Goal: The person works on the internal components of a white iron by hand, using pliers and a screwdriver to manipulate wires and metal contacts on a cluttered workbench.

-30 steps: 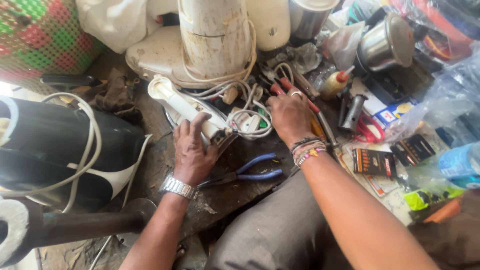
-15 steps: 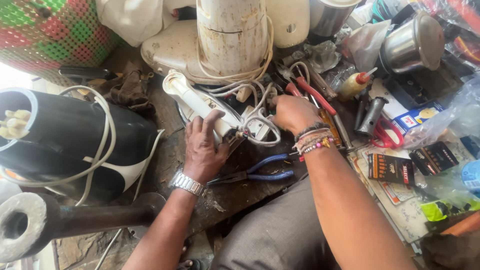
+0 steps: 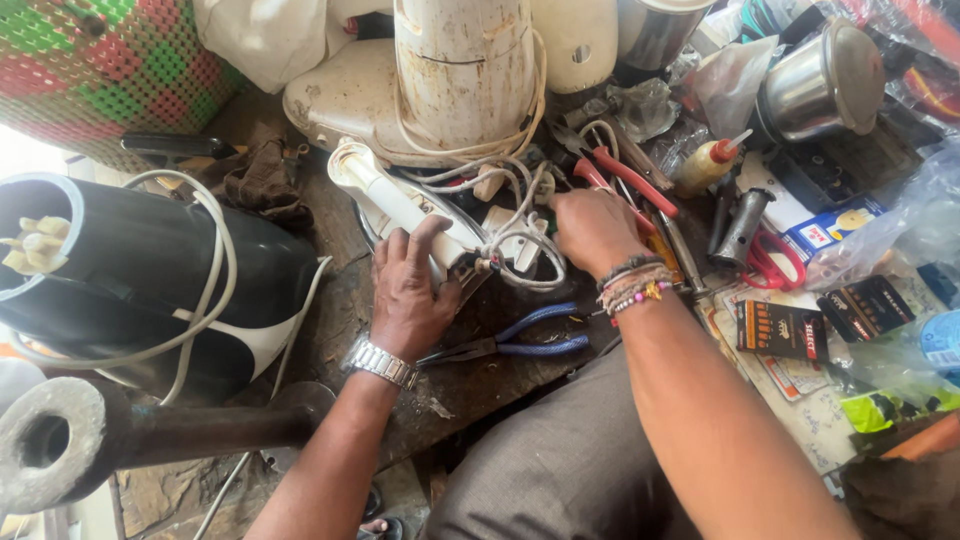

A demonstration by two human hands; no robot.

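nearest the camera, grey trousers [image 3: 560, 470] cover the person's lap against the front edge of a dark, scuffed wooden workbench [image 3: 350, 300]. a heavy dark metal pipe with a thick round end [image 3: 60, 440] juts across the lower left, and past the bench edge there a strip of floor shows.

blue-handled pliers [image 3: 520, 345] lie on the bench between the two forearms, just beside the left wrist with its steel watch [image 3: 380, 362]. the left hand [image 3: 410, 290] lies palm down with fingers spread and loosely curled, pressing on a long white plastic appliance body [image 3: 395, 205] that lies slanted across the middle of the bench. the right hand [image 3: 595, 230], with beaded bracelets at the wrist, is closed at a tangle of white cord [image 3: 520, 245] beside that body's near end; what its fingertips pinch cannot be told.

to the left a black cylindrical housing with white wire draped over it [image 3: 140, 270] fills the bench to its edge. to the right, small boxes and red-handled scissors [image 3: 770, 262] crowd the surface. farther back stand a cream-coloured mixer base [image 3: 460, 70] wound with cord, red-handled pliers [image 3: 625, 175], a steel jar [image 3: 825, 85] and a green-and-red woven basket [image 3: 100, 55]. the only bare patch lies around the blue pliers.
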